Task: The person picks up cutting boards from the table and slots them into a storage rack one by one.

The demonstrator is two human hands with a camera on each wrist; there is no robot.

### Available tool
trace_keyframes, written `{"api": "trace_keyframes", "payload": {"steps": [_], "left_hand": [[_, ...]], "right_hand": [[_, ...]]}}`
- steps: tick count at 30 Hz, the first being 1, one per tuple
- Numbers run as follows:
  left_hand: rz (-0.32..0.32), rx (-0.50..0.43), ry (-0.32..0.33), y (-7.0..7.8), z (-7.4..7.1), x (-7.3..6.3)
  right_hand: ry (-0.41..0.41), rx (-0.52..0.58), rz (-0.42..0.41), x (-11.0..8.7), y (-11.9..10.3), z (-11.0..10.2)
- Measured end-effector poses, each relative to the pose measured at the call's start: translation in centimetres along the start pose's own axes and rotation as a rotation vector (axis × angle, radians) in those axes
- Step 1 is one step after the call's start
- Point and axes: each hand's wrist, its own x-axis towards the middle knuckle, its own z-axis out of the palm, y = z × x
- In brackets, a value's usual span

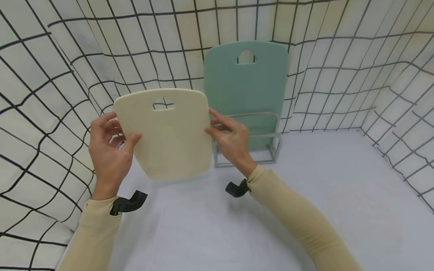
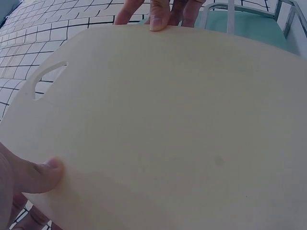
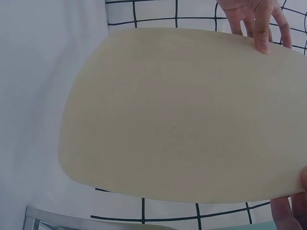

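Observation:
A cream cutting board [image 1: 173, 139] with a cut-out handle slot near its top edge is held up over the white table. My left hand [image 1: 112, 150] grips its left edge, thumb on the near face and fingers behind. On the opposite edge, my right hand [image 1: 230, 137] pinches the board between thumb and fingers. In the left wrist view the board [image 2: 168, 124] fills most of the picture, and the right fingers show at its far edge. Behind the right hand, a green cutting board [image 1: 245, 86] stands upright in a metal rack [image 1: 276, 146].
White cloth with a black grid [image 1: 162, 41] covers the walls at the back, left and right. The white tabletop [image 1: 339, 188] stretches in front of the rack and to its right. A black wrist mount [image 1: 130, 203] sits on each sleeve.

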Motion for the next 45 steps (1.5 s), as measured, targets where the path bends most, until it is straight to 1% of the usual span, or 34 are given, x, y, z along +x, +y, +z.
{"api": "trace_keyframes", "payload": {"steps": [8, 17, 26, 34, 45], "left_hand": [[0.01, 0.03, 0.001, -0.1, 0.2, 0.2], [0.017, 0.017, 0.006, -0.1, 0.4, 0.5], [0.003, 0.019, 0.007, -0.4, 0.7, 0.7], [0.024, 0.002, 0.011, -0.7, 0.9, 1.1], [0.028, 0.025, 0.01, -0.6, 1.0, 1.3]], "right_hand": [[0.005, 0.009, -0.003, 0.1, 0.1, 0.0], [0.018, 0.003, 0.005, 0.5, 0.5, 0.0], [0.019, -0.017, 0.012, 0.7, 0.7, 0.1], [0.025, -0.011, 0.02, 1.1, 0.9, 0.3], [0.037, 0.012, 0.007, 1.5, 1.5, 0.6]]}}
